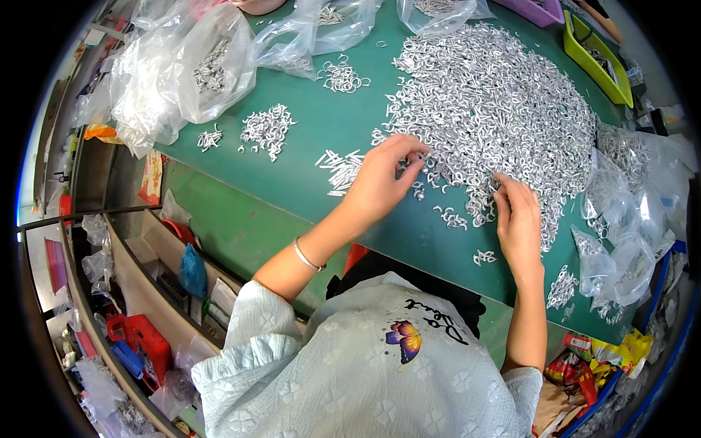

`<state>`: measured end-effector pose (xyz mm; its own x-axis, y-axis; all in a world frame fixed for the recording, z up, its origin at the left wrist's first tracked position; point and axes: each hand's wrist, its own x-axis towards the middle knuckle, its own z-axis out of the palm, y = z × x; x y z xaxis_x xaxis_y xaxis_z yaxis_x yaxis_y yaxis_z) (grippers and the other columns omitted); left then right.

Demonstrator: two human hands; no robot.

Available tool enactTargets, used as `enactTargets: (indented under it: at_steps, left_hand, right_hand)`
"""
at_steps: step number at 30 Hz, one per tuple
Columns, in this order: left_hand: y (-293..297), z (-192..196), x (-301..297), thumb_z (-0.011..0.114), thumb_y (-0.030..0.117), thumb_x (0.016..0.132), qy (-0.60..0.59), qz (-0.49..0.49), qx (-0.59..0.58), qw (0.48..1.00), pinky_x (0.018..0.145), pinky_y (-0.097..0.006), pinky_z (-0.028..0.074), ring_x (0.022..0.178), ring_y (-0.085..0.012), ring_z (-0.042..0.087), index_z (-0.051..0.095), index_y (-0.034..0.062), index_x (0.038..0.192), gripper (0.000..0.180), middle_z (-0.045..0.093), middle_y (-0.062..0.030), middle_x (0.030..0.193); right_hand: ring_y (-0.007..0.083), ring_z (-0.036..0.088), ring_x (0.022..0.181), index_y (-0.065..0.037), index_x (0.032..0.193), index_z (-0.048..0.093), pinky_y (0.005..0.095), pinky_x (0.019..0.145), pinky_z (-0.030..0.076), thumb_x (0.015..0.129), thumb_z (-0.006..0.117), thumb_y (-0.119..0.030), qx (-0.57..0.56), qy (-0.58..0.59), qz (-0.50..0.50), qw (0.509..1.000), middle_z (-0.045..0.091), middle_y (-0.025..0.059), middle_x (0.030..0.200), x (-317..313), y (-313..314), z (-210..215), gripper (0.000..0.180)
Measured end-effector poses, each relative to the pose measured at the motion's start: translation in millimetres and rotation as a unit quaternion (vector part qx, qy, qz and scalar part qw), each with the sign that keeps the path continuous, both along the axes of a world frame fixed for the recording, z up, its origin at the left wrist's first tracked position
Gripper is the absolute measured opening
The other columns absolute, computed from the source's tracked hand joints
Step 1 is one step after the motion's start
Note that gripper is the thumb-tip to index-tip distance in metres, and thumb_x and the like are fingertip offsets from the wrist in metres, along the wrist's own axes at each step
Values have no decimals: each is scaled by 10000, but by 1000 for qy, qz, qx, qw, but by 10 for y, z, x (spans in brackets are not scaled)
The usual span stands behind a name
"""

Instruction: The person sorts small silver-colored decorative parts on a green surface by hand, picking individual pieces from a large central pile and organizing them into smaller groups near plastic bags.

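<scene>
A big heap of small silver metal hooks (489, 109) covers the right half of a green table (314, 131). My left hand (383, 179) reaches to the heap's near left edge, its fingertips pinched on a few hooks there. My right hand (518, 219) rests at the heap's near edge with fingers bent down into the hooks. A small row of straight silver pieces (341, 169) lies just left of my left hand. Smaller clusters of hooks (267, 129) lie further left on the table.
Clear plastic bags (182, 66) holding metal parts crowd the table's far left, more bags (621, 212) its right edge. A yellow-green tray (599, 55) sits far right. Shelves with red (142, 339) and blue items run below the table at left.
</scene>
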<state>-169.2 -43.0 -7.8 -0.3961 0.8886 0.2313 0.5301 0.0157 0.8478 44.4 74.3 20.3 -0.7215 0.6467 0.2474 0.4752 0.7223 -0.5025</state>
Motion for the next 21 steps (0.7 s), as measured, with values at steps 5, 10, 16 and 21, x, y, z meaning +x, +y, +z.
enactTargets:
  at_steps: [5,10,16,21]
  left_hand:
    - [154,-54,134,632,54,883,237,-42,-46,970,1084,-514,315,1368,-358,365,548,96,1329,456,437,-121,1458]
    - [-17,-25,422,590,-22,816,336,-118,-100,929,1083,-675,245,1391,-375,340,498,49,1365,562,431,-123,1467]
    - [-117,52,485,656,-55,798,147,-101,-7,984,991,-492,418,1209,-326,519,575,35,1244,463,549,-136,1293]
    - [8,104,604,705,-19,825,-19,-132,4,991,726,-342,522,842,-264,654,636,23,1110,297,646,-119,990]
  right_hand:
    - [355,585,852,24,1001,653,423,808,463,862,614,18,-29,33,11,999,617,177,890,-209,143,-57,144]
    - [327,612,817,24,931,655,397,759,491,857,634,8,-65,47,33,996,634,159,859,-175,168,-127,79]
    - [117,606,624,32,893,662,286,593,480,863,692,-32,-267,58,-44,961,678,82,713,98,40,12,77]
    - [107,605,643,35,966,646,257,583,487,906,643,-10,-379,92,5,921,664,79,724,12,-125,9,74]
